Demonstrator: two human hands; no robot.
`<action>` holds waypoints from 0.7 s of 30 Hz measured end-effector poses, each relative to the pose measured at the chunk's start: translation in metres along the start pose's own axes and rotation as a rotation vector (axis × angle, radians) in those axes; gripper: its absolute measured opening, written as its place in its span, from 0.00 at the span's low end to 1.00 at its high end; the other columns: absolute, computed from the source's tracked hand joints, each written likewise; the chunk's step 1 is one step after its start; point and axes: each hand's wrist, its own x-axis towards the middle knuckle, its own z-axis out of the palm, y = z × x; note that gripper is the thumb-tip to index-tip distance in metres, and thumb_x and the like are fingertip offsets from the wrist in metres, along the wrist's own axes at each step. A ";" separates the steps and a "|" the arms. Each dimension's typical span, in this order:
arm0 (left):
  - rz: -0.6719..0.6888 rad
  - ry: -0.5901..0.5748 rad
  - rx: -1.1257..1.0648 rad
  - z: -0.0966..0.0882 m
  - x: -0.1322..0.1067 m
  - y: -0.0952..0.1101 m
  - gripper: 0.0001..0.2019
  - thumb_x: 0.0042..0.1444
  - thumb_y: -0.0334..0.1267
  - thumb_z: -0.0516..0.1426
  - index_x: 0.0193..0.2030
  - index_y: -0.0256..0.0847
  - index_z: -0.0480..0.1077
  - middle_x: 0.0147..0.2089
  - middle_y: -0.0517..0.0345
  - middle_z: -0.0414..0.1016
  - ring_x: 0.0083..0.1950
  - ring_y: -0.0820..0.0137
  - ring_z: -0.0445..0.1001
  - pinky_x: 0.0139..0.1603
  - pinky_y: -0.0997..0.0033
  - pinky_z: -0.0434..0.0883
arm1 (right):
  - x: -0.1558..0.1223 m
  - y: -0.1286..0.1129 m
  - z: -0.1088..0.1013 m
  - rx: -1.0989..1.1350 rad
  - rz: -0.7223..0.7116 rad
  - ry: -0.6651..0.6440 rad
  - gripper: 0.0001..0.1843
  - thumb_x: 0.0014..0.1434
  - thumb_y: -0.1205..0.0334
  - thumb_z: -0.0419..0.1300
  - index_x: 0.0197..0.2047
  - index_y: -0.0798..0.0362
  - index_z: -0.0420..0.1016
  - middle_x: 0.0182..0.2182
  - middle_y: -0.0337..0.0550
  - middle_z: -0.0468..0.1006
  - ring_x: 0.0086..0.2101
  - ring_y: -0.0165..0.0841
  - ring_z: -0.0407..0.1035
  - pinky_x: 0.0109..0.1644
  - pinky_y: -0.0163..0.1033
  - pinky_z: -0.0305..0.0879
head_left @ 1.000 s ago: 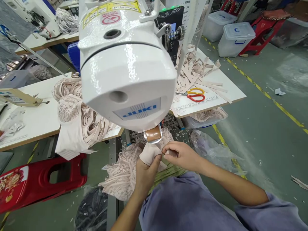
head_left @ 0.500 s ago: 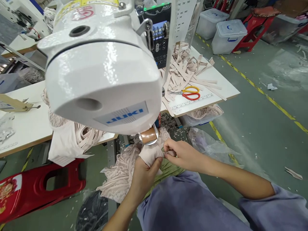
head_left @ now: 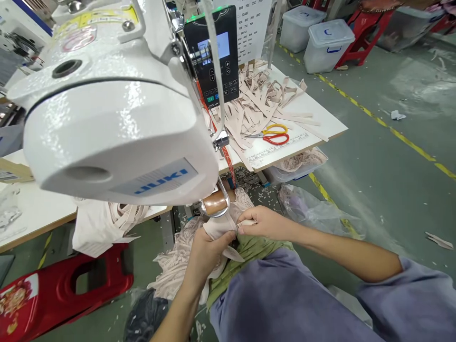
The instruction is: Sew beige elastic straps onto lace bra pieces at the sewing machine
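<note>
My left hand (head_left: 210, 247) is closed on a pale pink fabric piece (head_left: 217, 226), just below the front end of the white JUKI sewing machine (head_left: 121, 142). My right hand (head_left: 263, 223) pinches a narrow pale strip (head_left: 247, 223) at the right edge of that fabric. The fingertips of both hands nearly meet. A rounded metal and tan part (head_left: 215, 204) of the machine sits right above the fabric and hides its far end. More pale lace fabric (head_left: 174, 261) hangs in a heap to the left of and below my left hand.
Cut fabric strips (head_left: 260, 99) lie piled on the white table (head_left: 320, 118) beside red and yellow scissors (head_left: 274, 135). A control panel (head_left: 213, 57) stands behind the machine. A red stool (head_left: 53, 294) is at lower left, a plastic bag (head_left: 313, 213) on the floor at right.
The view has shifted, so the machine appears further left and more of the panel shows. A pale strip now shows in my right fingers, and a fabric end hangs below my left hand.
</note>
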 end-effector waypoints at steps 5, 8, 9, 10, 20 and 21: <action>-0.031 0.038 -0.098 0.002 0.003 -0.001 0.13 0.39 0.44 0.70 0.26 0.36 0.78 0.27 0.55 0.79 0.30 0.65 0.75 0.32 0.71 0.72 | 0.000 0.001 0.005 0.147 0.035 0.015 0.15 0.50 0.52 0.61 0.33 0.57 0.76 0.23 0.34 0.66 0.26 0.28 0.57 0.29 0.33 0.50; -0.049 0.070 -0.104 0.004 0.005 -0.003 0.14 0.37 0.44 0.70 0.24 0.36 0.77 0.25 0.56 0.77 0.28 0.67 0.73 0.31 0.71 0.70 | -0.001 0.001 0.006 0.185 0.023 0.010 0.14 0.49 0.52 0.61 0.31 0.56 0.75 0.22 0.33 0.64 0.25 0.27 0.55 0.28 0.33 0.48; -0.050 0.082 -0.106 0.006 0.006 -0.003 0.14 0.37 0.44 0.70 0.23 0.36 0.76 0.24 0.57 0.76 0.27 0.68 0.72 0.30 0.71 0.70 | -0.002 0.001 0.006 0.187 0.019 0.011 0.14 0.50 0.52 0.61 0.30 0.56 0.75 0.21 0.33 0.64 0.25 0.27 0.55 0.28 0.33 0.48; -0.052 0.093 -0.112 0.007 0.006 -0.003 0.14 0.36 0.44 0.70 0.23 0.36 0.76 0.23 0.57 0.76 0.27 0.69 0.71 0.30 0.72 0.69 | -0.002 0.000 0.007 0.181 0.017 0.017 0.14 0.50 0.53 0.61 0.31 0.56 0.75 0.21 0.33 0.64 0.25 0.27 0.55 0.28 0.32 0.49; 0.031 0.079 -0.062 0.002 -0.013 -0.018 0.19 0.48 0.51 0.67 0.38 0.36 0.78 0.34 0.51 0.80 0.36 0.61 0.76 0.36 0.69 0.72 | -0.012 -0.033 -0.005 -0.085 -0.085 0.058 0.07 0.49 0.62 0.57 0.28 0.54 0.76 0.20 0.35 0.67 0.23 0.27 0.56 0.27 0.33 0.49; 0.070 0.092 -0.079 -0.002 -0.018 -0.026 0.23 0.47 0.55 0.68 0.41 0.37 0.78 0.38 0.50 0.81 0.39 0.59 0.77 0.39 0.67 0.73 | -0.011 -0.037 -0.010 -0.004 -0.055 0.002 0.07 0.48 0.61 0.58 0.29 0.54 0.76 0.20 0.34 0.67 0.23 0.27 0.55 0.27 0.33 0.49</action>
